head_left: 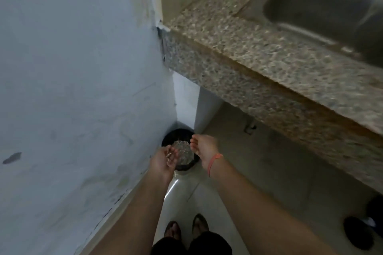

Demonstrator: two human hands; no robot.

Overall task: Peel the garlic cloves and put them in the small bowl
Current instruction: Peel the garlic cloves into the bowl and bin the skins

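Observation:
My left hand (164,160) is cupped over a black bin (175,135) that stands on the floor in the corner. Its fingers curl round a few thin, pale garlic skins (169,154). My right hand (204,147) hovers over the bin's right rim with relaxed fingers and holds nothing. An orange band circles that wrist. Something crinkled and shiny (183,153) lies inside the bin. No garlic cloves or small bowl are in view.
A pale wall (72,89) runs along the left. A speckled granite counter (259,51) with a steel sink (323,6) juts out at the upper right, above the floor. My feet (186,229) stand on light tiles. Dark objects (358,232) lie on the floor at the lower right.

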